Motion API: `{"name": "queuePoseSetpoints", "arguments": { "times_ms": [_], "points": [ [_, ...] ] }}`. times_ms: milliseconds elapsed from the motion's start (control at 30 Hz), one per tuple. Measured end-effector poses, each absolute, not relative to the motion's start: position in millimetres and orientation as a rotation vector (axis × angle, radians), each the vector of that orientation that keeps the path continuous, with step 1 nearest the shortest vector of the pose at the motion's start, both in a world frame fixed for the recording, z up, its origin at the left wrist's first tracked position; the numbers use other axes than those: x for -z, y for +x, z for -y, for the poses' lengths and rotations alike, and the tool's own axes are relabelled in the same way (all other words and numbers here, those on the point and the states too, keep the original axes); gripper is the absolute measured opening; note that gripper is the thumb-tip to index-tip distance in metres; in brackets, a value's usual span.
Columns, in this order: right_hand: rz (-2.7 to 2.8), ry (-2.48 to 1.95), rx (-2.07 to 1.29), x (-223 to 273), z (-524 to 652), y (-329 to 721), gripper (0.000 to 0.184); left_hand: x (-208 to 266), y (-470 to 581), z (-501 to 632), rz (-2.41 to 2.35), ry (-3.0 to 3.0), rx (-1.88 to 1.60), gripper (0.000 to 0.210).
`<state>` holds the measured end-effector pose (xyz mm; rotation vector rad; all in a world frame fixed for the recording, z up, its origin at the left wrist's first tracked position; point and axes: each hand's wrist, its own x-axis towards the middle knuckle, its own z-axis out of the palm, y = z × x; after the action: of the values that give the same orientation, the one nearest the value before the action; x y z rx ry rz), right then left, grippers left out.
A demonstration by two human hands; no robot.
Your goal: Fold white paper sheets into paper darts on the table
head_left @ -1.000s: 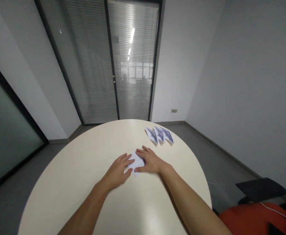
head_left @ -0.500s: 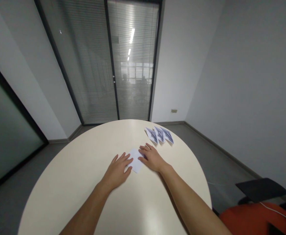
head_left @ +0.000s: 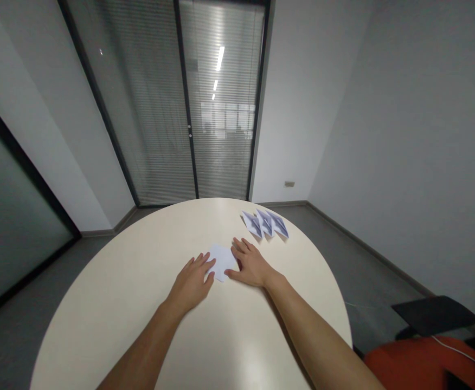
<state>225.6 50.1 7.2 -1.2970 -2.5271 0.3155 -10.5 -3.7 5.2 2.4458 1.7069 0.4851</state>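
Observation:
A small folded sheet of white paper (head_left: 222, 261) lies flat on the round cream table (head_left: 115, 303) between my hands. The fingers of my left hand (head_left: 192, 281) are spread, and their tips rest on the paper's left edge. On the other side my right hand (head_left: 251, 264) has its fingers apart, with the thumb touching the lower right of the paper and the fingertips at its right edge. Beyond my right hand stand three folded paper shapes (head_left: 264, 223) in a row, white with bluish shading.
An orange chair seat (head_left: 416, 363) with a black armrest (head_left: 436, 315) and a thin white cable is at the lower right. Past the table's far edge are a glass door with blinds (head_left: 225, 151) and a grey-white wall (head_left: 298, 108).
The paper has shifted slightly left and away from me, turning a little. My left hand has moved a bit left, and my right thumb has come lower along the paper's edge.

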Motion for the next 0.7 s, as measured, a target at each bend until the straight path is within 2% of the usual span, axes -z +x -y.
{"name": "queuePoseSetpoints", "arguments": {
  "times_ms": [200, 533, 600, 700],
  "points": [
    [2.521, -1.292, -0.384, -12.3, -42.9, 217.7, 0.105, -3.9, -9.6, 2.3, -1.681, 2.453, -0.510, 0.048],
    [2.517, -1.280, -0.406, -15.9, -40.0, 215.2, 0.104, 1.5, -9.3, 0.3, -1.677, 2.389, -0.640, 0.043],
    [2.516, -1.267, -0.391, -18.0, -39.4, 215.0, 0.096, 1.7, -9.5, -0.5, -1.675, 2.382, -0.631, 0.043],
    [2.525, -1.233, -0.348, -22.1, -38.4, 213.6, 0.072, 1.6, -10.1, -1.1, -1.676, 2.376, -0.616, 0.044]
  ]
}}
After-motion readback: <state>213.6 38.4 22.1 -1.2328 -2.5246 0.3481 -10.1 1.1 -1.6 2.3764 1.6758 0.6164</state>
